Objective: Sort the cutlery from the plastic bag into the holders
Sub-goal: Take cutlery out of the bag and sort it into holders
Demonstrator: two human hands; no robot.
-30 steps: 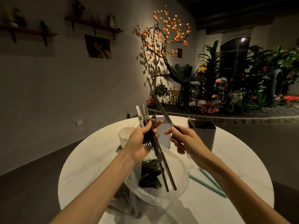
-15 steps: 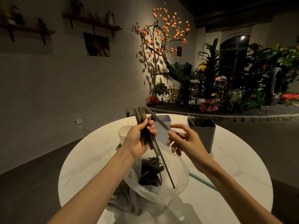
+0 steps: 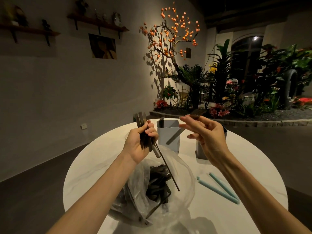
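Above the plastic bag (image 3: pixel 177 168), left hand (image 3: pixel 141 146) grips cutlery (image 3: pixel 143 132), right hand (image 3: pixel 207 137) apart

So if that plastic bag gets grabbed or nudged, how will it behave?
Probably floppy: the plastic bag is thin, clear and crumpled, its mouth sagging open on the table. Likely hard to slide, since dark cutlery is piled inside and weighs it down. The film looks glossy, so it may slip in the fingers.
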